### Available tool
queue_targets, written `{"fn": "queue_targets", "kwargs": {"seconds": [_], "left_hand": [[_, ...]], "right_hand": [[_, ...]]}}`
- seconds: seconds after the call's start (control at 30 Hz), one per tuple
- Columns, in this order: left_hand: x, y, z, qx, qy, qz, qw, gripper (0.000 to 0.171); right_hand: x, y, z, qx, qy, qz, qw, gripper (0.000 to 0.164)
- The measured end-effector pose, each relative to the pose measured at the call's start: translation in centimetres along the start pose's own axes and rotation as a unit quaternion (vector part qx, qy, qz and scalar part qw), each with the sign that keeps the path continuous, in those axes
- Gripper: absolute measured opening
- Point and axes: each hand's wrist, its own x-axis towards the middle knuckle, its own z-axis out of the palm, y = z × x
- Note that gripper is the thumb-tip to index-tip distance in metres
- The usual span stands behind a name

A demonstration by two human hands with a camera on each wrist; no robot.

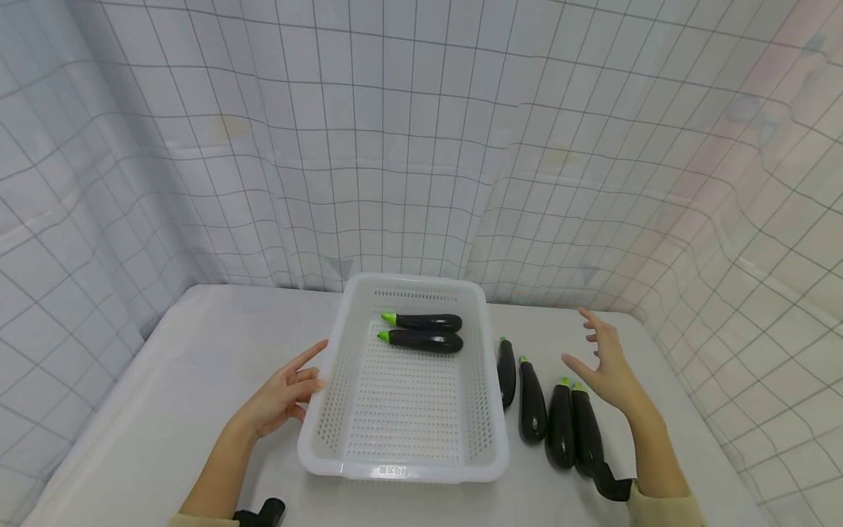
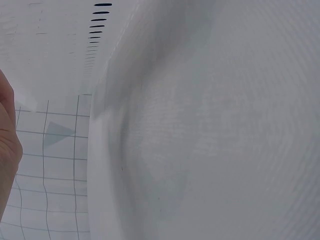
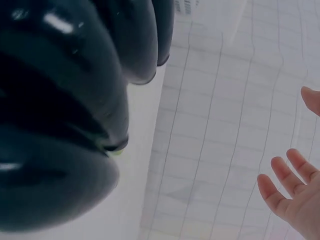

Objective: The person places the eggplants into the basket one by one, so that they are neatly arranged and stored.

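Observation:
A white perforated plastic basket [image 1: 411, 439] sits mid-table in the head view. Inside lie two dark eggplants with green stem ends, one eggplant [image 1: 429, 322] just behind the other eggplant [image 1: 424, 341]. My left hand [image 1: 279, 395] is at the basket's left rim, index finger stretched along it and the other fingers loosely bent. To the basket's right, several more eggplants lie side by side, among them a slim eggplant [image 1: 532, 402] and a thicker eggplant [image 1: 560, 428]. My right hand [image 1: 609, 369] hovers beyond their stem ends, thumb and fingers spread, holding nothing.
A white cloth covers the table [image 1: 217, 344]. Behind it and along both sides hangs a white grid-patterned curtain [image 1: 415, 146]. Black straps with small devices sit at both wrists, the right device [image 1: 612, 487] close to the rightmost eggplant [image 1: 588, 432].

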Motion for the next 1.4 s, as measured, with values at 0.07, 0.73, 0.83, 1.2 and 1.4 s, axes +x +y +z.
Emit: {"fn": "queue_targets", "kwargs": {"seconds": [0.07, 0.73, 0.83, 1.2, 1.4], "left_hand": [[0.0, 0.0, 0.0, 0.002, 0.003, -0.004, 1.0000, 0.071], [-0.1, 0.0, 0.0, 0.005, 0.007, -0.006, 0.9999, 0.071], [-0.1, 0.0, -0.1, 0.006, 0.007, -0.008, 0.9999, 0.071], [0.0, 0.0, -0.1, -0.001, 0.004, -0.005, 1.0000, 0.071], [0.0, 0.0, 0.0, -0.007, -0.002, 0.000, 1.0000, 0.072]], "right_hand": [[-0.7, 0.3, -0.3, 0.010, 0.006, 0.016, 1.000, 0.080], [-7.6, 3.2, -1.5, 0.118, -0.043, 0.194, 0.973, 0.083], [-8.3, 3.6, -1.1, 0.145, -0.041, 0.209, 0.966, 0.084], [-10.2, 4.4, -0.5, 0.238, -0.056, 0.278, 0.929, 0.082], [-10.9, 5.2, -0.2, 0.278, -0.085, 0.300, 0.908, 0.081]]}}
